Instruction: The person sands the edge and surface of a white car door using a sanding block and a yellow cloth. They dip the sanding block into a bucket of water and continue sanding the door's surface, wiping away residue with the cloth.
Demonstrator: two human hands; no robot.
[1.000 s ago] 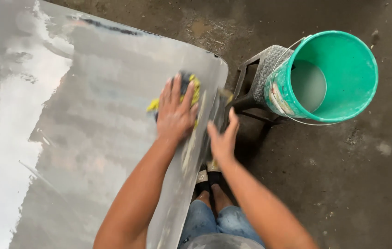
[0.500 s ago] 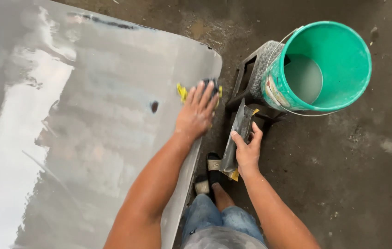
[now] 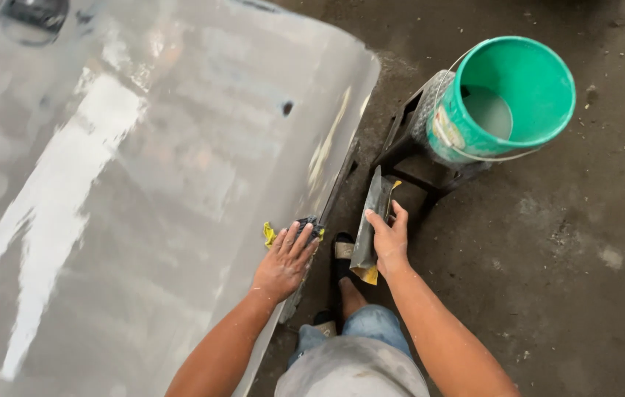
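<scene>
I see the left hand (image 3: pixel 283 263) pressing flat on a yellow-dark pad (image 3: pixel 305 228), mostly hidden, at the grey panel (image 3: pixel 143 191) edge. Right hand (image 3: pixel 389 239) grips a folded sanding sheet (image 3: pixel 369 220) beside the panel, below the green bucket (image 3: pixel 507 95).

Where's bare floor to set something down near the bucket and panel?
Free: bare concrete floor right of the right hand, below the green bucket. Crowded: the strip between the grey panel edge and the dark stool, filled by the foot, both hands, the left hand pressing a cloth.
</scene>
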